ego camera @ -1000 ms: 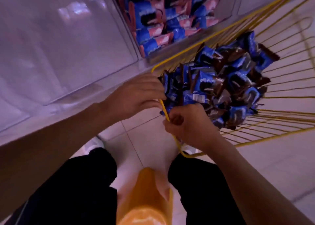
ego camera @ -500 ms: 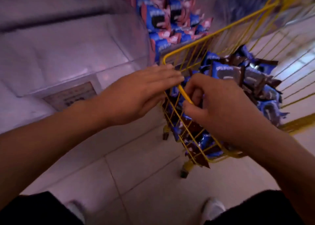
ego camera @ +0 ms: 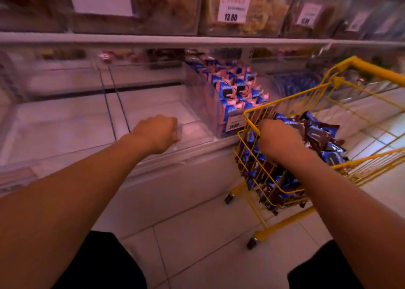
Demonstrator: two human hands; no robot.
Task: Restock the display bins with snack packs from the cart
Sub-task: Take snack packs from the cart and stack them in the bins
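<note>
Left hand (ego camera: 156, 133) moved from cart (ego camera: 247, 122) to clear bin (ego camera: 197, 133), fingers curled, grip unclear; right hand (ego camera: 278, 138) in snack packs (ego camera: 320, 133), fingers hidden.

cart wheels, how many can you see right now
2. One wheel sits under the yellow cart's near left corner; the other lower, at the frame's front. Any others are hidden.

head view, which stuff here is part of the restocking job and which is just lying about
Job:
- cart
- snack packs in it
- clear bin, by the left hand
- pink-pack bin
- right hand, in the cart

Just there:
- upper bins
- price tag
- floor tiles
</note>
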